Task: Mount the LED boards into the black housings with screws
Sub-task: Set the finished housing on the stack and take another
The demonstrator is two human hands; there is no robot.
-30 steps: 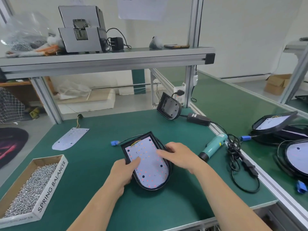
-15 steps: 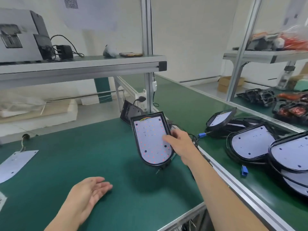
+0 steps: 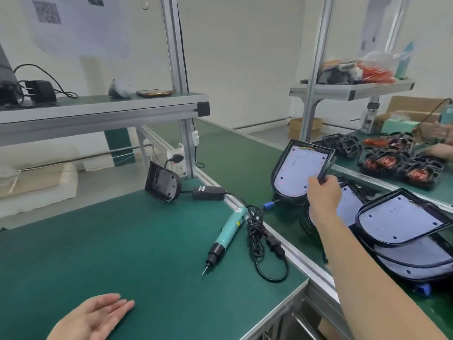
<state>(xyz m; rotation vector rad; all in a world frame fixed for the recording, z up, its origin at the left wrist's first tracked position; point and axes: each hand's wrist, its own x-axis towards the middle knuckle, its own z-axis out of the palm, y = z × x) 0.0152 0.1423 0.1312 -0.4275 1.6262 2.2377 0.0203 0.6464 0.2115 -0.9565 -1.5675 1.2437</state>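
My right hand (image 3: 323, 192) grips the right rim of a black housing with a white LED board (image 3: 297, 170) fitted inside, holding it tilted over the green belt to the right of my bench. Several more housings with boards (image 3: 402, 217) lie stacked on that belt just beyond my forearm. My left hand (image 3: 98, 317) hovers flat and relaxed, palm up, over the near left of the green bench, holding nothing. A teal electric screwdriver (image 3: 226, 235) lies on the bench, tip toward me.
An empty black housing (image 3: 163, 185) leans at the bench's back by a power adapter (image 3: 208, 192) and a coiled cable (image 3: 259, 239). An aluminium post (image 3: 182, 119) and a shelf (image 3: 103, 111) stand behind. Trays of black parts (image 3: 397, 163) sit far right.
My right hand lifted the housing off the bench and carried it right, over the belt beside the stacked ones. My left hand let go and dropped back, open, near the bench's front.
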